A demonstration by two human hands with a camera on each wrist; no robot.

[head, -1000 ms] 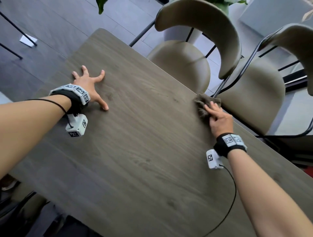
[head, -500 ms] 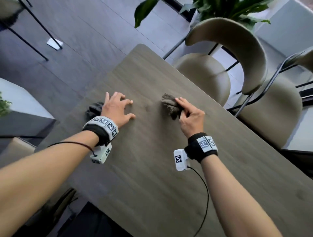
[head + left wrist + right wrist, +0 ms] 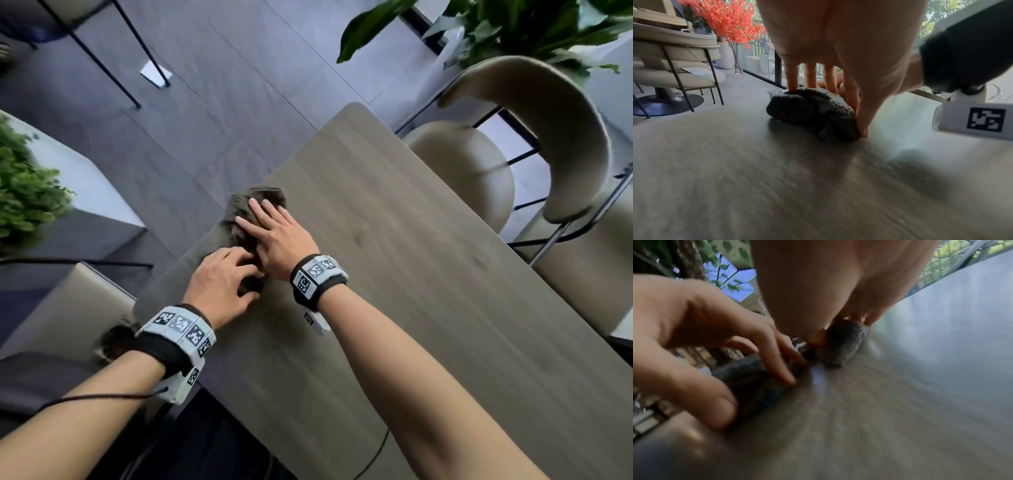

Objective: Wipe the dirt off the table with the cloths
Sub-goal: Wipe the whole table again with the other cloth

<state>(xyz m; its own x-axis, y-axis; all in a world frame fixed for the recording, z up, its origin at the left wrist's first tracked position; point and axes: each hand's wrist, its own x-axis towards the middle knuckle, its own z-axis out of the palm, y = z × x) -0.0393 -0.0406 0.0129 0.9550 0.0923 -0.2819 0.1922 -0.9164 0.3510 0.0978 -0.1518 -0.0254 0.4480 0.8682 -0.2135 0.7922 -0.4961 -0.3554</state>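
On the wooden table, near its left edge, my right hand lies with straight fingers flat on a grey-brown cloth. Just in front of it, my left hand has its fingers curled over a bunched dark cloth. In the left wrist view the fingers rest on top of that dark cloth and the thumb presses its side. The right wrist view shows the grey-brown cloth under my right palm and my left hand on the dark cloth. The two hands nearly touch.
Two beige chairs stand along the table's right side, and another chair sits off its left edge. A bushy plant is at the far left and a leafy plant beyond the far chair. Bare tabletop stretches to the right.
My right hand has slid the grey-brown cloth from the table's right edge across to the left edge. My left hand has moved off the bare tabletop onto the dark cloth.
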